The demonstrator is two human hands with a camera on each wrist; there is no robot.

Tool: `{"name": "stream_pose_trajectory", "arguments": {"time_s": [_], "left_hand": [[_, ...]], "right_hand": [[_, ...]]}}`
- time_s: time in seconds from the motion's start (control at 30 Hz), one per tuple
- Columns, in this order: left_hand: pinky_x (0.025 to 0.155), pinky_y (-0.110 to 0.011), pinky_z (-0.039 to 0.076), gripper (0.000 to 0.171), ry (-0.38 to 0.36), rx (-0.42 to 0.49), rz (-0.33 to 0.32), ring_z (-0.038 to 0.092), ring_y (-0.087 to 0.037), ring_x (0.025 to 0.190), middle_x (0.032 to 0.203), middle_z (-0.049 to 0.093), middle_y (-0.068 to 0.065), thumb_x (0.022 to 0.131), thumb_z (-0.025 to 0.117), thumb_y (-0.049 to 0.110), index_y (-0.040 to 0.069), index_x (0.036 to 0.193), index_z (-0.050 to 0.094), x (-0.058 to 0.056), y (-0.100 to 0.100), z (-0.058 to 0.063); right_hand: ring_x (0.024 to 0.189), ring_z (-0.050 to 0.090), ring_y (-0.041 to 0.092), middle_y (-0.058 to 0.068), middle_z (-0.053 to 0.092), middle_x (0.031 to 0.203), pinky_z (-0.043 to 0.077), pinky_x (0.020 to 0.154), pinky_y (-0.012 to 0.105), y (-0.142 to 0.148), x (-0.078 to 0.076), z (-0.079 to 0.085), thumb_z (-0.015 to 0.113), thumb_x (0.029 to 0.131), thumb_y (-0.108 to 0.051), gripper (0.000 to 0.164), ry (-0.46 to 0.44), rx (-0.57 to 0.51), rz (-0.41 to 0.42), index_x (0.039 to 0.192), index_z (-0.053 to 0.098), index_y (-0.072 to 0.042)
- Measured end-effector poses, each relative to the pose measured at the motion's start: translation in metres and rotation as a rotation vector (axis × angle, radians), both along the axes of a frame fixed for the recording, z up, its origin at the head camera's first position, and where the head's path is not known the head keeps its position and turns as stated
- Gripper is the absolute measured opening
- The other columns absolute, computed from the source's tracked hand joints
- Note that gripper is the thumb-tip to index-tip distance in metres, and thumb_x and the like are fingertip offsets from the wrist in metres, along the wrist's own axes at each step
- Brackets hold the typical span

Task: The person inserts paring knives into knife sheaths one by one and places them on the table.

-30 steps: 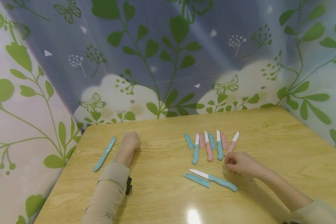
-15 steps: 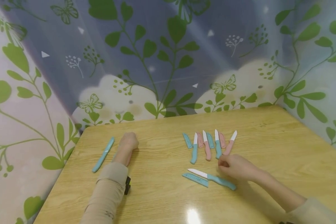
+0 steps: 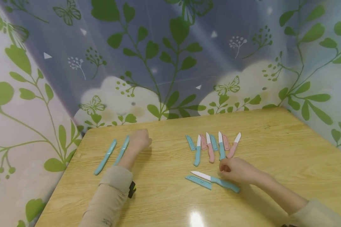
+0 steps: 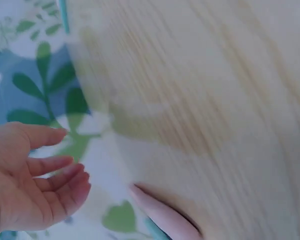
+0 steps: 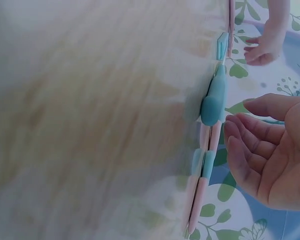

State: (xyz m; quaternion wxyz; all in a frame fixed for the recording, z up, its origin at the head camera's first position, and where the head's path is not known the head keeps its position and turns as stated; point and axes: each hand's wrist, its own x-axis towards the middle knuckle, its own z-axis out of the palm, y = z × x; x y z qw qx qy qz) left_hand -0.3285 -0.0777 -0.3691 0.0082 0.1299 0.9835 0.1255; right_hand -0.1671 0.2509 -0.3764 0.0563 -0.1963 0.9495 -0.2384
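Observation:
My left hand point(image 3: 140, 140) hovers over the left part of the table, its fingers loosely bent around nothing in the left wrist view. Beside it lies a sheathed blue paring knife point(image 3: 122, 149), partly behind the wrist, and farther left another blue knife point(image 3: 105, 157). A pink knife point(image 4: 167, 217) shows in the left wrist view; my arm hides it from the head view. My right hand point(image 3: 240, 170), loosely curled and empty, hovers near a pink-handled knife point(image 3: 233, 146) and the handle of a blue knife point(image 3: 225, 184) with a bare white blade.
A row of bare-bladed knives, including a pink one point(image 3: 210, 153) and a blue one point(image 3: 197, 154), alternates with sheaths such as a blue sheath point(image 3: 190, 142). Another blue sheath point(image 3: 198, 182) lies nearer me. The wooden table point(image 3: 159, 195) meets a patterned curtain point(image 3: 164, 63) at the back.
My left hand has moved right and slightly away from me, uncovering the second blue knife. My right hand has shifted slightly left over the table.

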Motion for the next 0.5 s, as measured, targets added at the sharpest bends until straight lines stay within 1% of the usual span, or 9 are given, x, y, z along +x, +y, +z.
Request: {"name": "stream_pose_trajectory", "arguments": {"time_s": [0.03,0.1,0.13,0.2,0.27,0.3,0.4,0.5], "left_hand": [[0.052,-0.029,0.046,0.021,-0.009,-0.001,-0.015,0.055,-0.019,0.063,0.080,0.061,-0.010,0.085,0.056,0.012,-0.004,0.098,0.061,0.002,0.005,0.001],[0.065,-0.036,0.052,0.030,-0.012,-0.022,-0.069,0.062,-0.026,0.083,0.101,0.065,-0.013,0.087,0.057,0.016,-0.002,0.111,0.060,0.008,0.016,0.004],[0.071,-0.039,0.053,0.031,-0.012,-0.021,-0.105,0.063,-0.028,0.092,0.108,0.064,-0.014,0.088,0.057,0.017,-0.002,0.112,0.061,0.012,0.022,0.006],[0.078,-0.042,0.053,0.031,-0.027,-0.024,-0.177,0.061,-0.030,0.100,0.115,0.063,-0.014,0.089,0.058,0.018,0.000,0.113,0.061,0.022,0.034,0.010],[0.080,-0.040,0.052,0.027,-0.038,-0.017,-0.254,0.062,-0.029,0.100,0.112,0.065,-0.013,0.089,0.060,0.018,0.001,0.109,0.064,0.031,0.044,0.014],[0.078,-0.039,0.053,0.026,-0.043,-0.015,-0.290,0.062,-0.027,0.098,0.110,0.065,-0.012,0.089,0.061,0.019,0.001,0.107,0.064,0.036,0.050,0.016],[0.077,-0.037,0.052,0.024,-0.066,-0.029,-0.377,0.063,-0.023,0.096,0.107,0.066,-0.008,0.088,0.063,0.020,0.004,0.105,0.066,0.050,0.064,0.021],[0.076,-0.035,0.053,0.021,-0.079,-0.045,-0.476,0.063,-0.021,0.093,0.103,0.067,-0.007,0.087,0.064,0.018,0.005,0.103,0.066,0.063,0.076,0.024]], "right_hand": [[0.062,0.046,0.005,-0.008,0.055,0.070,0.042,0.057,0.022,0.000,0.000,0.000,0.064,0.084,-0.010,0.003,0.000,0.003,-0.001,0.085,0.061,-0.010],[0.064,0.048,0.005,-0.008,0.055,0.071,0.042,0.057,0.022,0.000,0.000,0.000,0.064,0.084,-0.010,0.003,0.003,0.009,-0.005,0.085,0.061,-0.010],[0.064,0.049,0.005,-0.008,0.056,0.071,0.043,0.058,0.023,0.000,0.000,0.000,0.064,0.084,-0.010,0.003,0.008,0.013,-0.005,0.084,0.061,-0.010],[0.065,0.050,0.005,-0.008,0.056,0.072,0.043,0.059,0.023,0.001,0.000,0.000,0.064,0.084,-0.011,0.004,0.014,0.019,-0.006,0.084,0.061,-0.011],[0.066,0.050,0.006,-0.008,0.056,0.072,0.044,0.059,0.023,0.001,0.000,0.000,0.064,0.084,-0.011,0.004,0.016,0.020,-0.004,0.084,0.061,-0.010],[0.066,0.049,0.006,-0.008,0.055,0.072,0.044,0.059,0.024,0.001,0.000,0.000,0.065,0.084,-0.011,0.004,0.012,0.019,-0.002,0.085,0.061,-0.010],[0.067,0.049,0.007,-0.007,0.056,0.073,0.044,0.061,0.025,0.001,-0.001,0.001,0.066,0.084,-0.013,0.007,-0.001,0.020,0.007,0.087,0.061,-0.009],[0.068,0.049,0.006,-0.007,0.056,0.074,0.045,0.061,0.025,0.000,-0.002,0.001,0.068,0.082,-0.011,0.009,-0.005,0.023,0.047,0.087,0.062,-0.007]]}}
